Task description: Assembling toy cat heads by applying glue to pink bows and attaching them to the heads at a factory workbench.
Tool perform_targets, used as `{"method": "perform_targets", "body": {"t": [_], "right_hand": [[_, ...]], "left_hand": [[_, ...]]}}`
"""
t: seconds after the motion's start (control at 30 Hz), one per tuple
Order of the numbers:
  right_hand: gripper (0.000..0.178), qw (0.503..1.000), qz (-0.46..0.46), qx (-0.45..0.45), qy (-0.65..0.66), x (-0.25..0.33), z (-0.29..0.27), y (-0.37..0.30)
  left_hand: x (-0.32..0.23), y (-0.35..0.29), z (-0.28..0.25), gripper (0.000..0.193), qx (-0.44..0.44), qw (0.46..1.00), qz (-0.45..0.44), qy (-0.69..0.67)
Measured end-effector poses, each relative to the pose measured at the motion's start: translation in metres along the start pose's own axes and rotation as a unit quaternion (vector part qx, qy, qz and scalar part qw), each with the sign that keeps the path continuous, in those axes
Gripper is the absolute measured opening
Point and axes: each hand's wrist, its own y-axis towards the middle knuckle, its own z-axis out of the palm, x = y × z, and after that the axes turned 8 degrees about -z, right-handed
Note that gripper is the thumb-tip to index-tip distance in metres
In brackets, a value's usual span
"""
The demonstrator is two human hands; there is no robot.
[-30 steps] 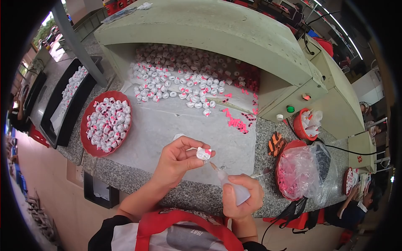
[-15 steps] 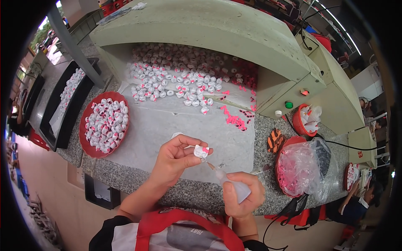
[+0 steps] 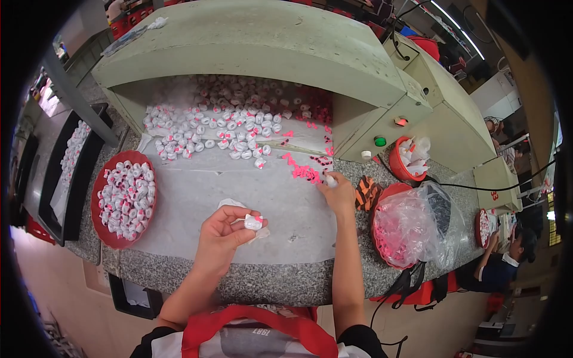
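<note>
The left hand point(image 3: 219, 237) pinches a pink-marked white piece point(image 3: 253, 224) above the paper point(image 3: 185, 197), near the front edge of the tabletop point(image 3: 280, 287), while the right hand point(image 3: 339, 196), its grip impossible to make out, is beside the pink bits point(image 3: 307, 173) near the paper's right edge, and a red bowl point(image 3: 99, 224) stands by its left.

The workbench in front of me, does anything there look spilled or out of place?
Possibly. Loose pink pieces lie strewn on the right side of the white paper, uncontained, though that may be deliberate. A crumpled white scrap on top of the machine hood also looks stray.
</note>
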Motion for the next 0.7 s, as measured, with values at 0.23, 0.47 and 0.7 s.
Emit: {"method": "perform_targets", "body": {"t": [0.23, 0.47, 0.7], "right_hand": [[0.026, 0.998, -0.016, -0.014, 0.065, -0.001, 0.005, -0.026], [0.009, 0.895, -0.102, 0.086, 0.426, 0.118, -0.045, -0.095], [0.01, 0.917, -0.122, 0.041, 0.378, 0.142, -0.038, -0.107]], "left_hand": [[0.007, 0.007, 0.001, 0.03, -0.026, 0.999, -0.009, 0.027], [0.009, 0.008, 0.011, 0.034, -0.024, 0.993, 0.065, 0.092], [0.004, -0.005, 0.006, 0.03, -0.003, 0.986, 0.142, 0.091]]}}
